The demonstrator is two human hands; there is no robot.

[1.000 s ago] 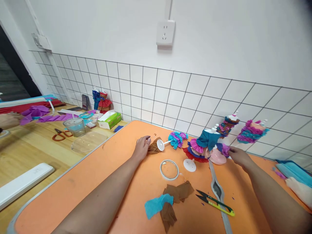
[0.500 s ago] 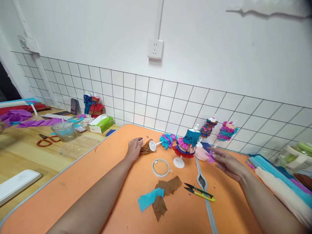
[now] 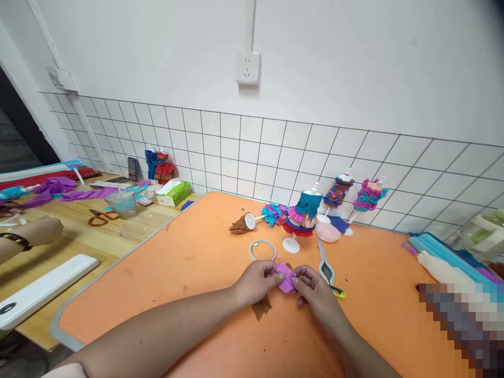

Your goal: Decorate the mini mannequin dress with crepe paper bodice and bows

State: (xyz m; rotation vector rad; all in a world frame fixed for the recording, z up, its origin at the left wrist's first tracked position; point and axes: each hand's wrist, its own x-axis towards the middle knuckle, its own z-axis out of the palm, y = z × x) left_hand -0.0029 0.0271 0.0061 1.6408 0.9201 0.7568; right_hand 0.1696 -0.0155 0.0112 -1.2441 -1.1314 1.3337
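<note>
My left hand [image 3: 258, 279] and my right hand [image 3: 315, 291] meet over the orange mat [image 3: 189, 273], both pinching a small piece of purple crepe paper [image 3: 285, 278]. Brown paper scraps [image 3: 260, 308] lie partly under my hands. A white tape ring [image 3: 263, 250] lies just beyond them. Small doll stands dressed in ruffled crepe paper [image 3: 305, 212] line the tiled wall behind. A fallen stand with a brown paper piece [image 3: 240, 224] lies to their left.
Yellow-handled snips [image 3: 337, 291] and a grey tool [image 3: 326, 262] lie right of my hands. Crepe paper rolls [image 3: 441, 262] sit far right. On the wooden table to the left are red scissors [image 3: 100, 216], a clear cup [image 3: 121, 203], a green box [image 3: 173, 192] and another person's hand [image 3: 39, 231].
My left hand left the brown piece by the fallen stand; my right hand carried the purple paper from the pink dish. Both came together near me, holding the purple paper.
</note>
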